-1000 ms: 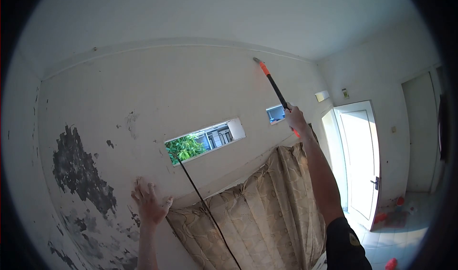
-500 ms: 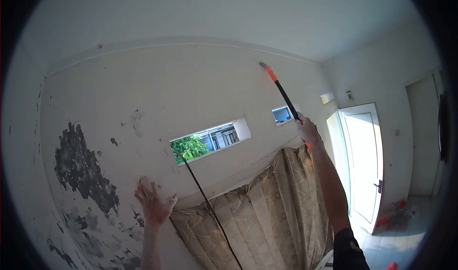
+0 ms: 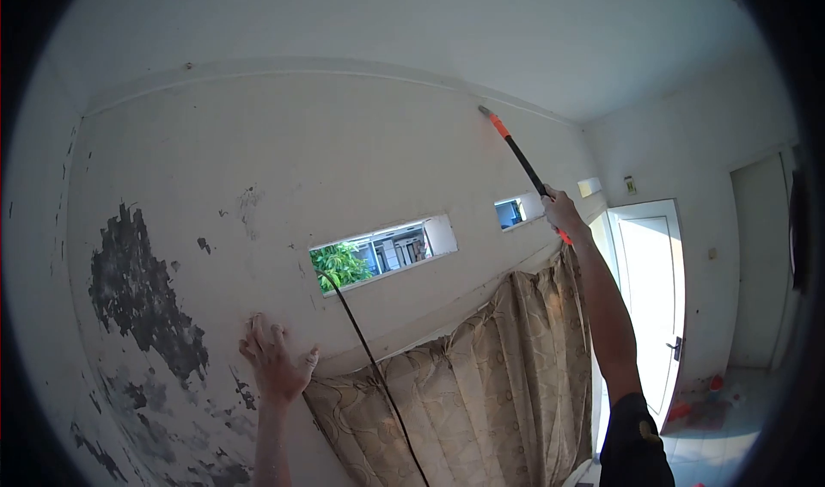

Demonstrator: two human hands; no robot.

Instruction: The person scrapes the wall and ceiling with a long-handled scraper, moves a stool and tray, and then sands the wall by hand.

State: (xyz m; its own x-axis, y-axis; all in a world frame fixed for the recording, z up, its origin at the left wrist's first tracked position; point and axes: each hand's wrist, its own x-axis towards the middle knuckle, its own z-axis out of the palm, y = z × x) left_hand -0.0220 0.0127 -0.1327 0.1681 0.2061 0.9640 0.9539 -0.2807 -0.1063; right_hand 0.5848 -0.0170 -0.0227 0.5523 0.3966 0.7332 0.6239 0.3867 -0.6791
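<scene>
Fingers of the left hand point(image 3: 275, 367) were spread wide, the palm pressed flat against the stained wall point(image 3: 258, 169), just beside the top edge of the sagging curtain point(image 3: 481, 375). The right hand point(image 3: 563, 214) was raised high with the arm stretched out, its fingers wrapped tight around the lower end of a long tool point(image 3: 514, 150) with a black shaft and an orange collar near the tip.

The tool's working end was too small and far off to make out; it met the wall close under the ceiling point(image 3: 430, 23), though whether it truly touched I could not tell. A stub of orange showed below the fist, the rest of the grip being hidden inside it. A black cable point(image 3: 369, 367) ran down from the long slot window point(image 3: 382, 251) and was cut off at the bottom of the view, as were both forearms. Dark patches of peeled paint point(image 3: 137, 289) spread across the wall to the left of the flat hand.

The tool's long axis ran on a slant, from the right hand up and to the left, its tip pointing toward the join of wall and ceiling. A white door point(image 3: 649, 298) stood at the right.
</scene>
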